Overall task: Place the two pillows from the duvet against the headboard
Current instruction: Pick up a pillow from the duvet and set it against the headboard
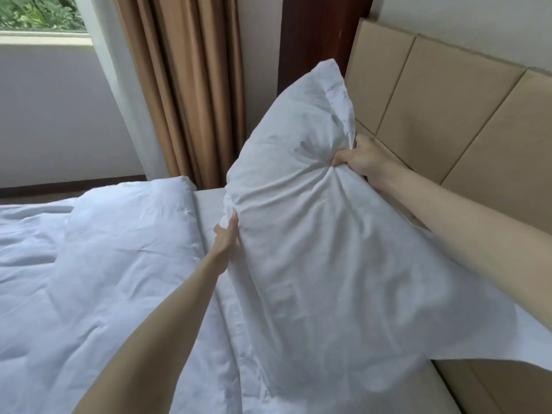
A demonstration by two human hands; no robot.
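A large white pillow stands tilted on the bed, its top corner leaning toward the tan padded headboard. My left hand grips the pillow's left edge low down. My right hand bunches the fabric on its right side, close to the headboard. The white duvet lies rumpled to the left. A second white pillow seems to lie under and in front of the raised one, though the two blend together.
Brown curtains hang behind the bed's far corner, next to a dark wood panel. A window and a white wall are at the upper left. A strip of bare sheet shows between duvet and headboard.
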